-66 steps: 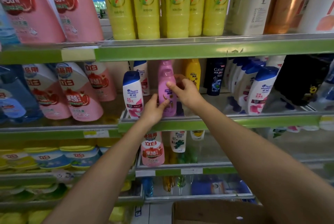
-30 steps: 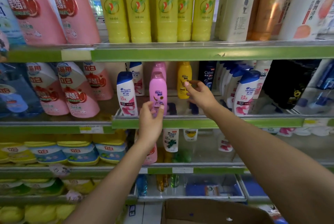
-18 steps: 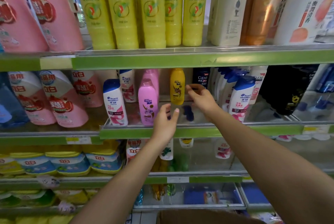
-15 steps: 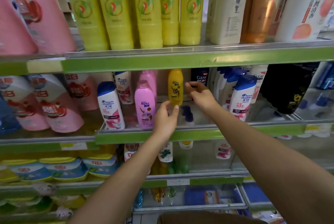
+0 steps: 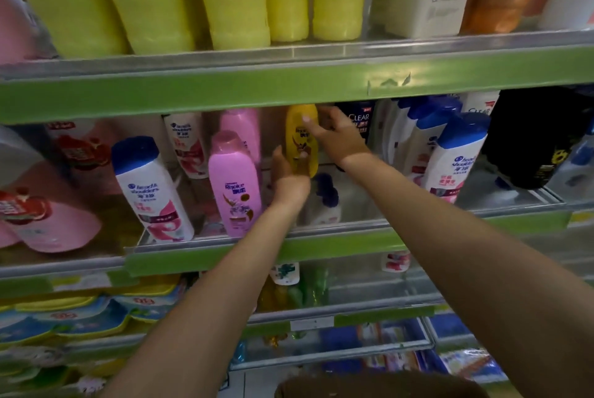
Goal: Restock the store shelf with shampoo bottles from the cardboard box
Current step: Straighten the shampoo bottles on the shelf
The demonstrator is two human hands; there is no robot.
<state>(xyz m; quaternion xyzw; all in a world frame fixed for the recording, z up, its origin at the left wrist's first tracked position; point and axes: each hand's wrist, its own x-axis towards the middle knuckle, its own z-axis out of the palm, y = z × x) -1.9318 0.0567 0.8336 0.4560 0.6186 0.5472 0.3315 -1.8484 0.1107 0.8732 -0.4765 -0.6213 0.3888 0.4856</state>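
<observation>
Yellow bottle (image 5: 300, 137) stood upright far back on the middle shelf (image 5: 353, 245), between the pink bottles on its left and a dark Clear bottle (image 5: 360, 121) on its right.

Your right hand (image 5: 334, 137) was on its upper half, fingers curled over the cap and shoulder, apparently gripping it. Your left hand (image 5: 289, 179) cupped its lower part from the near side, fingers partly hidden; grip or mere touch, I could not tell. Two hands on one bottle read as steadying it to draw it toward the front edge, judging by the bare gap before it.

Near pink bottle (image 5: 234, 185) stood at the shelf front, a second pink bottle (image 5: 242, 124) right behind it. Left of them, a white blue-capped bottle (image 5: 151, 191) leaned slightly. Right, a row of like white bottles (image 5: 456, 156) ran front to back.

Box (image 5: 379, 384): only its rim showed at the bottom edge; contents out of view.
</observation>
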